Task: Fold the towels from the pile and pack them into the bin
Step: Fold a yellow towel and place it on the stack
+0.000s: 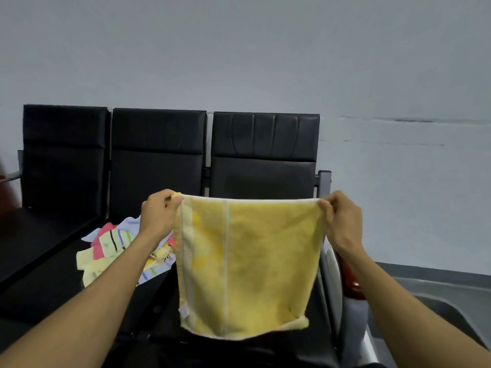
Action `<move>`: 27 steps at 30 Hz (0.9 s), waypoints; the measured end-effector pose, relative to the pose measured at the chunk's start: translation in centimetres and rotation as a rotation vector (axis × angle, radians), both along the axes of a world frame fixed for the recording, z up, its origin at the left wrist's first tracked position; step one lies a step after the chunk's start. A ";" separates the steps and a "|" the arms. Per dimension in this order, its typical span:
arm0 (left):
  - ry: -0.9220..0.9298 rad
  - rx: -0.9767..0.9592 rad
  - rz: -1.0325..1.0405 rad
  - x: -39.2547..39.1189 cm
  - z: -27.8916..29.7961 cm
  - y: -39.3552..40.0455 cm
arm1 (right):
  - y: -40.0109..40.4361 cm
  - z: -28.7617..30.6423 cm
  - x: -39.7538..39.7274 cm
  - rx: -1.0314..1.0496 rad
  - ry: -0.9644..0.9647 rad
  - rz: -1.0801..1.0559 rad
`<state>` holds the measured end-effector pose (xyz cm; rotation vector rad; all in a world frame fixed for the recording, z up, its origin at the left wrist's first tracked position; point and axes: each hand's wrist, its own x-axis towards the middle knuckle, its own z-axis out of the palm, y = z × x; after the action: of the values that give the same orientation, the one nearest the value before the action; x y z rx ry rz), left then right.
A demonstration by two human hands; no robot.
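Both bare forearms reach in from the bottom corners, nearest the camera. Left hand [159,211] pinches the upper left corner of a yellow towel [247,264], fingers curled over the hem. Right hand [342,219] pinches the upper right corner the same way, thumb and fingers closed on the cloth. Towel hangs flat between the two hands, top edge pulled taut and roughly level, bottom edge loose in the air above the seat. It has pale cream bands running top to bottom (one near the left side, one left of centre) and a small tag at the lower left corner.

Behind and below the left forearm, a pile of towels [111,251] lies crumpled on the middle seat of a black bench [159,144] with three padded backs: pale yellow, pink, light blue with coloured stripes, all unfolded and overlapping. A grey metal armrest [324,181] stands at the bench's right end, just behind the right hand. Below the right forearm, a white and dark red object [350,285] shows partly, hidden by arm and towel, cannot tell what it is. Grey wall [239,49] fills the upper half
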<state>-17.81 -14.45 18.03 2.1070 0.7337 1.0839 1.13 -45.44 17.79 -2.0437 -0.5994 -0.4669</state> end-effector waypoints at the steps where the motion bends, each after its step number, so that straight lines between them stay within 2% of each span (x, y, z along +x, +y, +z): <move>1: 0.010 -0.009 0.001 0.1 -0.2 0.1 | 0.5 0.0 0.1 -0.034 0.009 0.011; 7: 0.034 -0.030 0.000 0.6 -1.1 0.4 | 2.2 -0.6 0.5 -0.097 -0.013 0.043; 9: 0.030 -0.027 -0.018 1.1 -1.2 0.3 | 2.5 -0.6 0.8 -0.013 0.018 0.001; 11: 0.039 -0.030 -0.003 1.4 -1.0 0.3 | 3.2 -0.8 1.0 -0.058 0.036 0.014; 20: 0.065 -0.021 0.024 2.7 -1.2 0.8 | 3.8 -1.4 2.1 -0.006 0.081 -0.009; 27: 0.042 -0.034 0.040 1.5 -1.3 0.4 | 1.9 -1.4 1.1 0.139 0.133 -0.030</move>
<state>-16.36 -14.05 16.73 2.1004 0.8121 1.0443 2.27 -43.55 16.39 -1.9357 -0.4440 -0.3761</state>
